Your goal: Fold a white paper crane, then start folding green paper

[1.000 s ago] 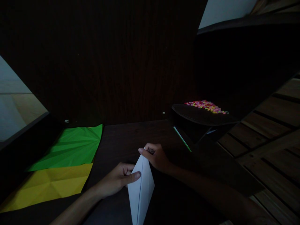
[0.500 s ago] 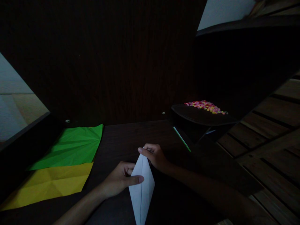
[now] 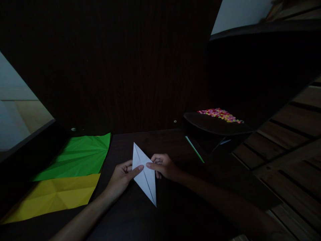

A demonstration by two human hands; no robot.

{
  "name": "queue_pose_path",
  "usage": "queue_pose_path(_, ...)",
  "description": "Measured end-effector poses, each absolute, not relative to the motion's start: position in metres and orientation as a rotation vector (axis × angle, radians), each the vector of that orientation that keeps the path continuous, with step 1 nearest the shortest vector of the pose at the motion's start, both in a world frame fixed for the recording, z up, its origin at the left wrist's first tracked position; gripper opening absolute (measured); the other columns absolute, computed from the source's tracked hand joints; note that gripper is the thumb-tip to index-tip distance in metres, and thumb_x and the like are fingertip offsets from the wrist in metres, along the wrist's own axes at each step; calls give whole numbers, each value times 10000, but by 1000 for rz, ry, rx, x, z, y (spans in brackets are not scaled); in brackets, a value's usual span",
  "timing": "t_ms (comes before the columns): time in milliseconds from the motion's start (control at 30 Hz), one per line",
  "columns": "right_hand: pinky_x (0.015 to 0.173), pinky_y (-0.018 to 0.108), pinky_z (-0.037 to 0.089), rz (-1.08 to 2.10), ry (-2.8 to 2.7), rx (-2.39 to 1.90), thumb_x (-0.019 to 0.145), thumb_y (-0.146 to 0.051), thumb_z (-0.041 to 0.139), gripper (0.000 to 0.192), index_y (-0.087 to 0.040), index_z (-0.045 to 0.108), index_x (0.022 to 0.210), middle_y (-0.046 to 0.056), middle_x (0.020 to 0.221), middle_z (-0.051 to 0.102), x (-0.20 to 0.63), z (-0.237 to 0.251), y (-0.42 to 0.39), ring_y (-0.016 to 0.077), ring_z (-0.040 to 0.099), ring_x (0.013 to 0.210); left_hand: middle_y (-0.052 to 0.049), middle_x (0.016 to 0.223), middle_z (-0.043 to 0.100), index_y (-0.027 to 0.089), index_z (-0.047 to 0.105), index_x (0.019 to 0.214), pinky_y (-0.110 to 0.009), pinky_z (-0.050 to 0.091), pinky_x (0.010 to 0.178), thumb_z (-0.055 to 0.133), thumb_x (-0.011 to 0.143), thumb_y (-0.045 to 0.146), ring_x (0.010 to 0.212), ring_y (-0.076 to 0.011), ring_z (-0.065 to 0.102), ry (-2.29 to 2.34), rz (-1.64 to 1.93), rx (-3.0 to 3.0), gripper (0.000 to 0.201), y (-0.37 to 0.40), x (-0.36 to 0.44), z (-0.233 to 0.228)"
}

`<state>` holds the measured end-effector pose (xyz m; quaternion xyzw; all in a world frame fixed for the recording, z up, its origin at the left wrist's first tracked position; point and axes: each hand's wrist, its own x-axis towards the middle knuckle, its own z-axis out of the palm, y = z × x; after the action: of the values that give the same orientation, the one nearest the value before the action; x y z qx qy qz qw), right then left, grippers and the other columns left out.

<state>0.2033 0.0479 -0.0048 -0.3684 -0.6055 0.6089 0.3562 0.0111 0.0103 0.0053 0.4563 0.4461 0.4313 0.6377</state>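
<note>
Fingers of our left hand [image 3: 122, 176] and right hand [image 3: 163, 166] are closed in a pinch on one white folded paper kite shape [image 3: 144, 174] between them, probably to keep its creases aligned. Left of our hands lie one green creased sheet [image 3: 77, 155] and one yellow creased sheet [image 3: 54, 195].
</note>
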Motion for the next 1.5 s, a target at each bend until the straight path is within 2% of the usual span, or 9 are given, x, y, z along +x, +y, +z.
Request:
queue_pose_path(733,303,165,374,1436,-1517,-984,667,-355,775,296,-161,554,628,-38,462,577,202,0,42,84,512,330,-67,762,765,115,684,945,-259,548,622,813,658,378,673,-198,717,1065,956,1045,410,7,13,5)
queue_pose_path(800,306,168,385,1457,-1504,-976,656,-350,785,304,-162,546,641,-35,471,588,201,-2,42,88,520,334,-63,746,756,119,639,1003,-289,564,637,820,641,380,678,-218,722,1094,990,1049,481,7,14,6)
queue_pose_path(900,318,181,411,1502,-1475,-967,666,-370,780,317,-160,544,673,-24,496,610,200,-5,42,99,539,347,-25,777,739,194,474,1141,-332,580,609,836,613,359,667,-234,724,1136,1145,1042,661,6,17,8)
queue_pose_path(967,334,197,436,1527,-1451,-959,677,-384,771,320,-157,548,703,-12,537,631,199,-8,43,109,558,372,1,845,719,251,397,1105,-320,575,577,823,630,351,650,-209,714,1143,1273,1062,646,5,18,8)
queue_pose_path(1067,386,210,474,1528,-1410,-926,681,-350,771,323,-163,560,837,-8,653,656,198,-10,44,124,607,470,30,820,656,236,448,909,-225,520,541,757,716,364,631,-142,660,1178,1365,1222,386,5,18,8)
queue_pose_path(1167,470,216,494,1492,-1379,-878,674,-267,780,469,-202,519,1057,-23,761,637,199,-8,44,130,637,585,10,767,622,194,580,834,-191,451,514,697,769,392,619,-123,586,1251,1297,1401,239,5,16,10)
queue_pose_path(1233,529,235,509,1483,-1388,-847,686,-249,770,514,-222,502,1123,-15,831,622,199,-7,44,134,647,641,-19,821,654,184,647,904,-212,447,523,690,765,409,637,-142,582,1267,1232,1421,267,5,14,12)
queue_pose_path(1367,605,263,527,1470,-1439,-808,726,-262,738,427,-211,558,1110,25,952,624,201,-9,45,144,658,714,-57,982,686,192,656,1011,-260,492,593,707,741,403,721,-184,632,1220,1178,1354,346,5,14,14)
queue_pose_path(1500,606,273,527,1523,-1502,-816,785,-280,692,336,-180,625,1098,37,860,686,203,-13,46,156,666,682,-57,1010,678,191,631,1066,-274,513,621,716,744,382,714,-176,646,1158,1144,1320,384,5,12,11)
